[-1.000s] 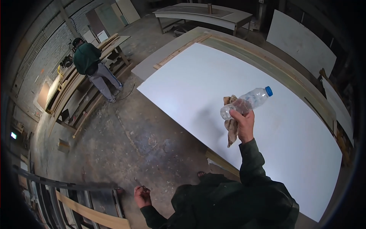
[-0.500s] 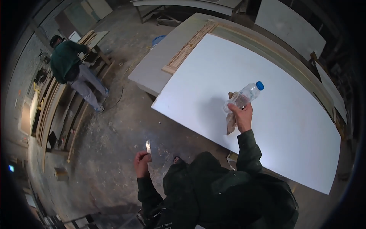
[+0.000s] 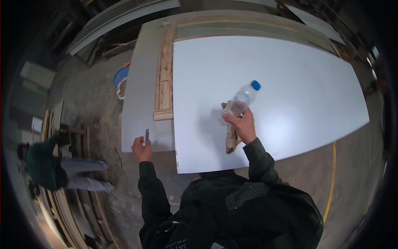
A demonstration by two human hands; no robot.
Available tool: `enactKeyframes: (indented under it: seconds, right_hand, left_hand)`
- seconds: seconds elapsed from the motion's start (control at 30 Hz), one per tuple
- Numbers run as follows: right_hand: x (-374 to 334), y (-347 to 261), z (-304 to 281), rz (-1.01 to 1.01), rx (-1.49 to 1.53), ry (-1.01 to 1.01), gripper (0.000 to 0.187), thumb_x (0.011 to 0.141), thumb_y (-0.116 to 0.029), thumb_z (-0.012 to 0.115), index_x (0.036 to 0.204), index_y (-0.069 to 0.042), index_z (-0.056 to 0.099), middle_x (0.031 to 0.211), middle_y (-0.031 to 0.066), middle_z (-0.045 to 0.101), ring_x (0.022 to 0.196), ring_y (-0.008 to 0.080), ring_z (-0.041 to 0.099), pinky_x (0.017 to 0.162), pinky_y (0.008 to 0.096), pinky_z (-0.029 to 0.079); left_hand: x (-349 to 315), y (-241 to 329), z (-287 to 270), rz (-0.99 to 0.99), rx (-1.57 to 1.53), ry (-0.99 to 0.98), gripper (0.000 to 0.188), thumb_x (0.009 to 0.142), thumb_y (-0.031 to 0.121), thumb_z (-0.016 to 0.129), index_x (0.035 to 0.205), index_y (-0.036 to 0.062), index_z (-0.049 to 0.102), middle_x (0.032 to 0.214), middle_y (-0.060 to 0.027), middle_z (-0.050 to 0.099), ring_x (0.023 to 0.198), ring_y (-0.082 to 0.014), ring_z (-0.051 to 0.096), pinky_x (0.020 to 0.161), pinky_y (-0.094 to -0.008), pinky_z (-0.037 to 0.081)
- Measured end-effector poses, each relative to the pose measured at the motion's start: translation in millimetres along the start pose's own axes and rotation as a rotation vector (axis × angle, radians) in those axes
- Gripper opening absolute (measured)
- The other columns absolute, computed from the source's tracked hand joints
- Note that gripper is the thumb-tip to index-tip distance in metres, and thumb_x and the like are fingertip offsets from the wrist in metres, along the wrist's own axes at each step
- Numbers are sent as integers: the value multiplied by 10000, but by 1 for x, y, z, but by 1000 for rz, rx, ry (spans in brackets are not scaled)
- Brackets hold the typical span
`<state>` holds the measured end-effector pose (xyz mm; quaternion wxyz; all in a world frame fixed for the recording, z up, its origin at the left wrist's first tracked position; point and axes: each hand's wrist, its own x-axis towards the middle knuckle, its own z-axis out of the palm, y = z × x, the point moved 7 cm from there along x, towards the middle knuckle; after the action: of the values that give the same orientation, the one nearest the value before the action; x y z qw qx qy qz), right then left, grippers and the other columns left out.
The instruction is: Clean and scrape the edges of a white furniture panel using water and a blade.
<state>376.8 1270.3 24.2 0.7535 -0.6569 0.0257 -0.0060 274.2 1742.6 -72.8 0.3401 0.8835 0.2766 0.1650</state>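
My right hand [image 3: 243, 124] is closed around a clear plastic bottle [image 3: 245, 94] with a blue cap, tilted so the cap points up and right. A crumpled brown-stained rag [image 3: 231, 140] hangs from the same grip, over the large white panel [image 3: 290, 95]. Off the panel's left edge, my left hand [image 3: 142, 150] pinches a thin, flat metal blade [image 3: 147, 135], which points upward. Its lower end is hidden by my fingers.
The white panel lies on a grey board [image 3: 137, 108], beside a strip of raw wood [image 3: 164, 74]. A blue bucket [image 3: 121, 76] stands on the floor beyond. Another person [image 3: 43, 164] is at lower left by stacked boards. A yellow line [image 3: 331, 182] marks the floor at right.
My view has swung left toward the panel's end. My left hand has gone from over the floor to beside the grey board. Both hands keep their hold.
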Motion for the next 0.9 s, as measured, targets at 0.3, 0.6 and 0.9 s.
enactKeyframes:
  seconds: [0.3,0.6,0.9]
  right_hand:
    - [8,11,135,-202,-700,-190,960,711,-348,884,1533,-98,454,1521,216,480,1385,443,435,1106,534,412]
    - [-62,84,83,306,-1077,400,785,772,-306,800,1472,-96,513,1295,142,608,1255,369,495,1060,548,340]
    - [-70,74,105,297,363,554,136,1047,-175,633,1040,-74,543,992,59,667,849,167,667,742,378,565]
  left_hand:
    - [25,250,89,427,-610,-866,888,681,259,955,1417,12,526,1384,-160,591,1304,-291,573,1097,-410,458]
    - [143,184,63,235,-717,-930,584,722,67,857,1247,44,602,1165,-83,684,1069,-206,691,951,-359,553]
    - [168,164,9,207,-716,-997,717,680,89,872,1325,33,564,1233,-135,657,1079,-261,678,977,-399,536]
